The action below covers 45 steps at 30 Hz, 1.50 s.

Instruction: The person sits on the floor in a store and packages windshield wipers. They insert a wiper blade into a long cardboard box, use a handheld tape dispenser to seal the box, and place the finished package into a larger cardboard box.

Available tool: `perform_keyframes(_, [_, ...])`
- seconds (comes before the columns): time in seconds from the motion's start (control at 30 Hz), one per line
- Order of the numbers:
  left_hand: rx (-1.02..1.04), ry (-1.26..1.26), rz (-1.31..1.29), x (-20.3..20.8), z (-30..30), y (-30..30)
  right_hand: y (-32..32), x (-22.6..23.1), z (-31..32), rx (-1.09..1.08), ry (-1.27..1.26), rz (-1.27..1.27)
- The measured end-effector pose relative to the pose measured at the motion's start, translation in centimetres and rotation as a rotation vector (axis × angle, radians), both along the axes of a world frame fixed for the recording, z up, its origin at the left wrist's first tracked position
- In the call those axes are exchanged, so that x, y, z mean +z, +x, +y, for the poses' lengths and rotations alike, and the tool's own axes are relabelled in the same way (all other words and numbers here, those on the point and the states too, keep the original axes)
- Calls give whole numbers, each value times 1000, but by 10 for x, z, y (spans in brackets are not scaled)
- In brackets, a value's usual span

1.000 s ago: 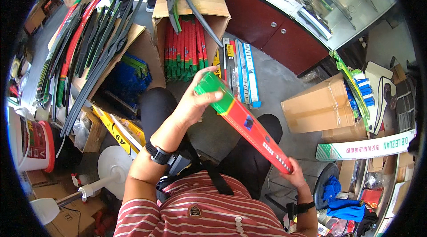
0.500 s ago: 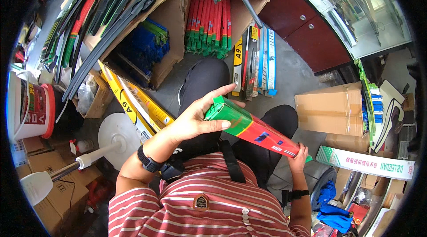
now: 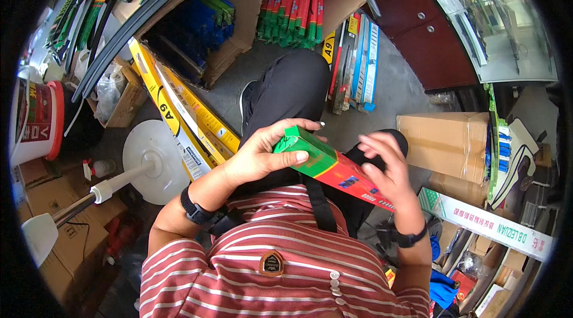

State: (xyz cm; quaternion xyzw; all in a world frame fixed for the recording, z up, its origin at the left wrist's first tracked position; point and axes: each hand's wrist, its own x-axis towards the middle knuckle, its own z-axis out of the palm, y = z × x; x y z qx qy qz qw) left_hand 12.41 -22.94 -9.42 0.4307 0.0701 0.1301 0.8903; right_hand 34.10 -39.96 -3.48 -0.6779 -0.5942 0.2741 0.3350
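Note:
A long, slim green-and-red carton (image 3: 325, 166) lies at a slant in front of my chest, its green end toward the upper left. My left hand (image 3: 262, 148) grips that green end, with the thumb across the near face and the fingers around the far side. My right hand (image 3: 391, 169) is raised over the carton's lower red end, fingers apart and slightly blurred. It holds nothing, and the wrist and hand hide part of the carton's far end. Whether the right hand touches the carton, I cannot tell.
An open box of similar red-and-green cartons (image 3: 292, 4) stands ahead. Yellow long boxes (image 3: 170, 106) and a white round-based stand (image 3: 149, 163) are at left. At right are a brown cardboard box (image 3: 441, 145) and a long white-green box (image 3: 483, 222). Dark cabinet doors (image 3: 427, 43) stand beyond.
My right hand has let go of the carton's lower end and moved up over it, its fingers spreading. My left hand keeps its hold. The view has shifted slightly.

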Motion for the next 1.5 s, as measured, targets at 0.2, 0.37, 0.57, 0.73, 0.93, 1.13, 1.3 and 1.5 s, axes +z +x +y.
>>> perform_keyframes(0.2, [-25, 234, 8, -17, 9, -10, -52, -7, 113, 358, 47, 129])
perform_keyframes(0.37, [68, 329, 25, -27, 11, -10, -57, -20, 117, 251, 22, 365])
perform_keyframes(0.57, [82, 314, 27, -26, 13, -8, -52, -36, 118, 234, 42, 457])
perform_keyframes(0.73, [0, 242, 73, -25, 17, -8, -44, -42, 123, 232, 3, 581])
perform_keyframes(0.93, [-7, 108, 84, -22, 16, -9, -46, -44, 121, 216, 95, 462])
perform_keyframes(1.13, [-4, 97, 109, -27, 15, -6, -50, -40, 119, 225, 207, 198])
perform_keyframes(1.3, [7, 50, 112, -28, 13, -4, -50, -44, 115, 193, 225, 143])
perform_keyframes(1.5, [47, 91, 125, -31, 8, -1, -48, -48, 115, 219, 255, 113])
